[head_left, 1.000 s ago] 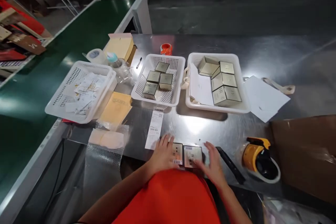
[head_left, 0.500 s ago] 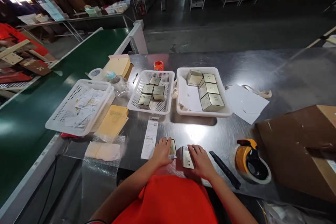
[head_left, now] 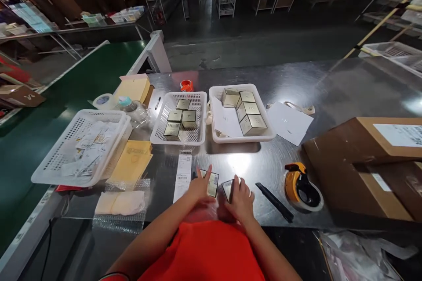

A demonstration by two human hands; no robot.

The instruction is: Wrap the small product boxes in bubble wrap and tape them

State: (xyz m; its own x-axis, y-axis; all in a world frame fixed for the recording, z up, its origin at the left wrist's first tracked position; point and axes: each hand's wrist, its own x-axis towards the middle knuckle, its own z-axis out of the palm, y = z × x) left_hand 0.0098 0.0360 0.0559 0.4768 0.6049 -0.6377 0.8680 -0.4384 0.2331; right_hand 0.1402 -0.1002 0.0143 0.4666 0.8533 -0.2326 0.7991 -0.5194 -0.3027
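Note:
Two small gold boxes stand at the table's near edge, one at each hand. My left hand (head_left: pixel 199 188) grips the left gold box (head_left: pixel 213 183), thumb at its near side and fingers parted over its far left part. A printed barcode label shows on its top. My right hand (head_left: pixel 241 199) is curled around the right side of the other gold box (head_left: pixel 227 188), hiding much of it. The two boxes are apart. Left of my left hand lies a long printed slip (head_left: pixel 183 176). A black box cutter (head_left: pixel 274 202) lies to the right of my right hand.
Gold boxes sit in a white perforated basket (head_left: pixel 157 134) and a white tray (head_left: pixel 268 134). Farther left are a basket of packets (head_left: pixel 42 173) and yellow envelopes (head_left: pixel 132 162). Right are a tape dispenser (head_left: pixel 296 186) and a cardboard carton (head_left: pixel 339 153). A green conveyor (head_left: pixel 89 68) runs left.
The left box has turned and its barcode now faces up at the right side. The right box has tilted under my right hand. My head view has shifted right.

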